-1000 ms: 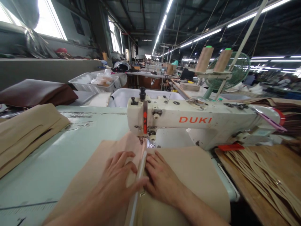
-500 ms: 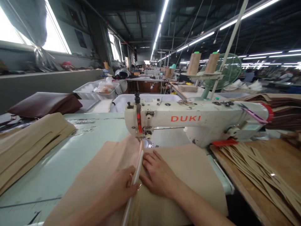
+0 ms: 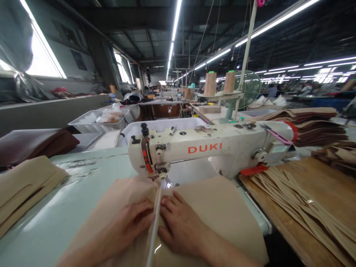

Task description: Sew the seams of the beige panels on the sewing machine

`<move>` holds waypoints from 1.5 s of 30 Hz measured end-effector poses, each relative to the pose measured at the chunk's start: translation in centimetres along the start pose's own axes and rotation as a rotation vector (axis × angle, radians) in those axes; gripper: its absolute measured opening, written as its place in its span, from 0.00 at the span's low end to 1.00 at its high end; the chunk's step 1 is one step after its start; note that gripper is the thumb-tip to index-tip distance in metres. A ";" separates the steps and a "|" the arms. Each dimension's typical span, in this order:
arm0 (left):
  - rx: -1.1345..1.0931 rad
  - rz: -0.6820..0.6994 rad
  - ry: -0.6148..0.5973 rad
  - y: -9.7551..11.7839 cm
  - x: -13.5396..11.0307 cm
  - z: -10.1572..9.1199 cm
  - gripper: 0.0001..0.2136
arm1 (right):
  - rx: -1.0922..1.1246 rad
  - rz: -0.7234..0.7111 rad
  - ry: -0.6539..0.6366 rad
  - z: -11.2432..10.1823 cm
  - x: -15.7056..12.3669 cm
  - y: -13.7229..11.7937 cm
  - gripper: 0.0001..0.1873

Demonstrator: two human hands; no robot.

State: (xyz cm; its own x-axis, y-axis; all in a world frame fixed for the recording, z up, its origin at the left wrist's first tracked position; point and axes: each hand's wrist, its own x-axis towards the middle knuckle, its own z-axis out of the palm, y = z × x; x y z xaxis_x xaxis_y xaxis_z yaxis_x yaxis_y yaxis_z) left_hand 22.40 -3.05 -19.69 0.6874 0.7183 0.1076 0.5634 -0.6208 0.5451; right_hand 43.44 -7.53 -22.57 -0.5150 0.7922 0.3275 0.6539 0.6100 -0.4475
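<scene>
A beige sheet of leather-like material (image 3: 219, 211) lies under the head of a white sewing machine (image 3: 178, 148). A narrow white strip (image 3: 154, 237) runs along it toward the needle area, between my two hands. On the left of the strip, my left hand (image 3: 130, 222) has its fingers and thumb bent at the beige edge, gripping it; the fingertips are slightly blurred. Close on the strip's right side, my right hand (image 3: 182, 222) lies flat on the sheet with fingers stretched forward. The needle itself is too small to make out.
Folded beige pieces (image 3: 27, 189) lie on the table's left. At right, a wooden board (image 3: 289, 200) carries beige strips (image 3: 300, 211), with stacked brown and beige pieces (image 3: 319, 128) behind. Pink-handled scissors (image 3: 278, 135) rest on the machine. Thread cones (image 3: 210, 83) stand beyond.
My left hand has moved forward along the strip and gone from a raised pinch on it to a lower grip at the beige edge. The view has turned slightly right. My right hand stays beside the strip.
</scene>
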 end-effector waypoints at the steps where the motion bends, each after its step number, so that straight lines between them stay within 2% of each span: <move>1: 0.088 0.074 0.053 -0.8 -0.4 0.0 0.11 | 0.004 0.002 -0.001 0.0 0.0 0.0 0.24; 2: 0.191 0.120 0.100 -1.5 -0.7 0.2 0.11 | 0.009 0.008 0.001 -0.1 0.1 -0.1 0.24; 4: 0.381 0.168 0.210 -2.6 -1.2 1.0 0.21 | 0.015 0.028 0.001 -0.1 0.2 -0.2 0.25; 6: 0.466 0.181 0.244 -3.2 -1.9 2.0 0.29 | 0.011 0.043 -0.014 -0.1 0.2 -0.3 0.25; 9: 0.467 0.190 0.201 -3.8 -3.1 3.5 0.24 | -0.004 0.031 -0.054 0.0 0.2 -0.4 0.25; 12: 0.438 0.156 0.208 -4.2 -3.6 4.2 0.25 | -0.012 0.015 -0.081 0.2 0.2 -0.4 0.27; 16: 0.280 0.006 0.268 -3.9 -1.7 3.4 0.16 | -0.013 0.030 -0.073 0.7 0.2 -0.2 0.25; 19: 0.207 0.016 0.289 -3.5 0.0 2.1 0.12 | -0.018 0.043 -0.056 1.0 0.1 -0.2 0.26; 22: 0.240 0.055 0.266 -3.3 1.0 1.4 0.12 | -0.023 0.063 -0.088 0.8 0.1 -0.4 0.27; 25: 0.324 0.040 0.294 -2.8 0.8 1.5 0.12 | -0.034 0.077 -0.130 0.4 0.2 -0.6 0.28; 29: 0.403 0.010 0.385 -1.5 -1.3 2.5 0.15 | -0.028 0.076 -0.112 0.3 0.2 -0.5 0.25; 34: 0.334 -0.038 0.205 0.2 -3.7 3.0 0.06 | 0.006 0.056 -0.063 0.9 -0.1 -0.3 0.28; 38: 0.243 -0.208 0.108 2.8 -2.5 1.6 0.10 | -0.019 0.066 -0.059 0.9 -0.2 -0.3 0.29; 39: 0.206 -0.211 0.090 3.7 -1.9 1.1 0.11 | -0.023 0.061 -0.066 0.8 -0.1 -0.3 0.29; 41: 0.035 -0.129 -0.029 4.9 -1.0 0.4 0.10 | -0.027 0.042 -0.084 0.8 0.0 -0.2 0.29; 43: -0.165 -0.042 -0.135 4.8 -0.5 0.0 0.12 | -0.027 0.028 -0.082 0.7 0.0 -0.1 0.26; 44: -0.210 -0.030 -0.123 4.1 -0.5 0.0 0.13 | -0.025 0.030 -0.071 0.7 0.0 -0.1 0.25; 45: -0.197 -0.039 -0.053 2.9 -0.5 0.1 0.15 | -0.020 0.041 -0.057 0.7 0.1 -0.2 0.23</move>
State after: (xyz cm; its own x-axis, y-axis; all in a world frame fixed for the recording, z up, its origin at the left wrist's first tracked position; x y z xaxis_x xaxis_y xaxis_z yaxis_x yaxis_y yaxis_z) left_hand 23.78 -5.27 -18.26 0.6928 0.7199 0.0415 0.4934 -0.5153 0.7007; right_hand 42.94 -7.60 -23.02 -0.5177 0.8146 0.2614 0.6854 0.5778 -0.4431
